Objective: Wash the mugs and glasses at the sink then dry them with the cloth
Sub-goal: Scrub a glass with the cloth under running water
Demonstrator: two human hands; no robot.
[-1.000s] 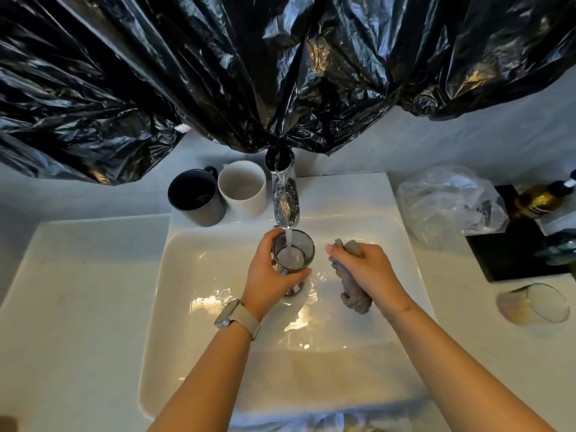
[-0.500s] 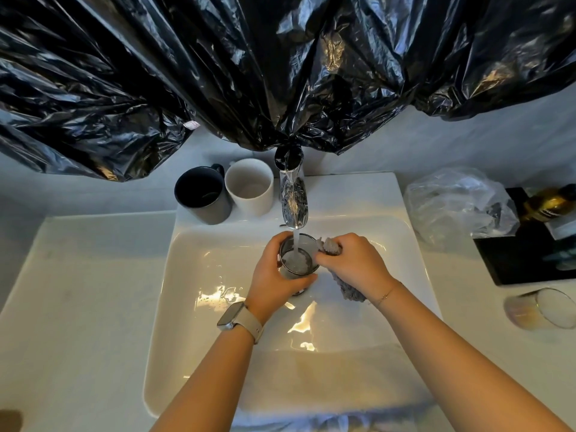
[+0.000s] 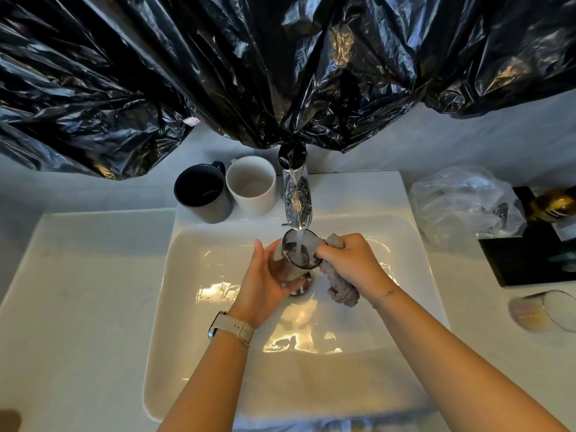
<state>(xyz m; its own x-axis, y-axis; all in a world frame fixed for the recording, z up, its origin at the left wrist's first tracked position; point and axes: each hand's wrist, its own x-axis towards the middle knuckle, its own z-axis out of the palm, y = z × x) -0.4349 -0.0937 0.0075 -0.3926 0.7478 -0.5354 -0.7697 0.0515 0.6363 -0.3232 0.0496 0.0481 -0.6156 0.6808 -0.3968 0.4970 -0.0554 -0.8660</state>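
Black plastic hung over the white sink. Under the tap the left hand gripped the glass, now tilted right; the right hand, holding the cloth, had reached its rim, so scrubbing was beginning.

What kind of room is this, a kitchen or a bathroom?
Probably a bathroom, though I cannot be sure. A white rectangular basin sits in a pale counter under one chrome tap, which is running. Black plastic sheeting covers the wall above it, perhaps hiding a mirror.
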